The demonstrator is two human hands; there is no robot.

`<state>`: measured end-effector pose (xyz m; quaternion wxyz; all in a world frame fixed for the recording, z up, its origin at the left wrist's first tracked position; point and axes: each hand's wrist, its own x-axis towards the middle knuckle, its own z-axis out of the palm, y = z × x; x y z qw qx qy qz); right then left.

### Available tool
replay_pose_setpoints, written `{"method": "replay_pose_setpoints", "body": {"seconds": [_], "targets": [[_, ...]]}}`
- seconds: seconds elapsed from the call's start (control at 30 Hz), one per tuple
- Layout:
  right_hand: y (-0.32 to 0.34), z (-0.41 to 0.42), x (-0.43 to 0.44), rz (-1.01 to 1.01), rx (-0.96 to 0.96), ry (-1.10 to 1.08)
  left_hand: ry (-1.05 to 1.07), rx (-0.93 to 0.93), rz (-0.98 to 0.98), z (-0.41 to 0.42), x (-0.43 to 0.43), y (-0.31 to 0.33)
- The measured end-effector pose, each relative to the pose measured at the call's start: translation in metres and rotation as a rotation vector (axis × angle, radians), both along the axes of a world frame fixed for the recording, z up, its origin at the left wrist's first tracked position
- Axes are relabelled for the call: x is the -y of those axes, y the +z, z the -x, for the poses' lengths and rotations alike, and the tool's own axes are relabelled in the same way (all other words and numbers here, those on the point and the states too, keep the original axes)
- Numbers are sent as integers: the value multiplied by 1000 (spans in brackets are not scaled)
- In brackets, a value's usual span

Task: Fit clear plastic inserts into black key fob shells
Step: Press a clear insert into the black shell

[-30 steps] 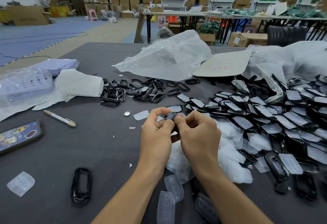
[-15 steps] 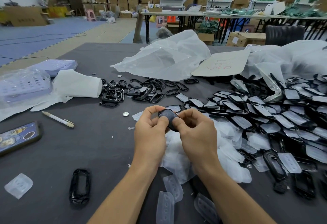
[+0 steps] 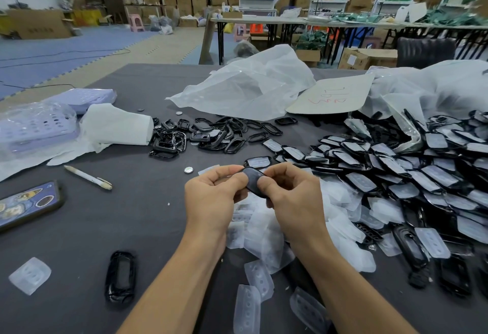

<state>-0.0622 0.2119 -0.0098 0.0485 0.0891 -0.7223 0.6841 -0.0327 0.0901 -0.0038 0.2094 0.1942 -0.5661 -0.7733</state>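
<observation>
Above the table's middle, my left hand (image 3: 214,196) and my right hand (image 3: 290,199) pinch one black key fob shell (image 3: 254,181) between thumbs and fingers. Whether an insert sits in it I cannot tell. Under my hands lies a heap of clear plastic inserts (image 3: 266,230). To the right spreads a big pile of black shells with clear inserts in them (image 3: 412,170). Empty black shell frames (image 3: 200,135) lie in a cluster behind my hands. A lone black shell (image 3: 121,275) and a lone clear insert (image 3: 30,275) lie at the near left.
A phone (image 3: 26,205) and a pen (image 3: 88,177) lie at the left. Behind them sit purple trays in plastic (image 3: 37,130) and white paper (image 3: 116,127). A crumpled plastic bag (image 3: 245,85) and a cardboard label (image 3: 332,94) lie at the back. A small coin cell (image 3: 188,170) lies near my left hand.
The shell has turned in my fingers, so more of its dark face shows between my thumbs. Both hands stay close together above the insert heap.
</observation>
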Motion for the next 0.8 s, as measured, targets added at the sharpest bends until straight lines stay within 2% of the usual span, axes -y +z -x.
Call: {"method": "replay_pose_setpoints", "body": {"seconds": [0.17, 0.47, 0.63, 0.8], "targets": [[0, 1, 0, 45, 12, 19, 11, 3, 23, 0, -1, -1], [4, 1, -3, 77, -19, 85, -61, -28, 384, -1, 8, -3], [4, 2, -2, 131, 4, 141, 33, -38, 381, 2, 7, -4], [3, 0, -2, 205, 31, 100, 98, -36, 338, 3, 3, -3]]}}
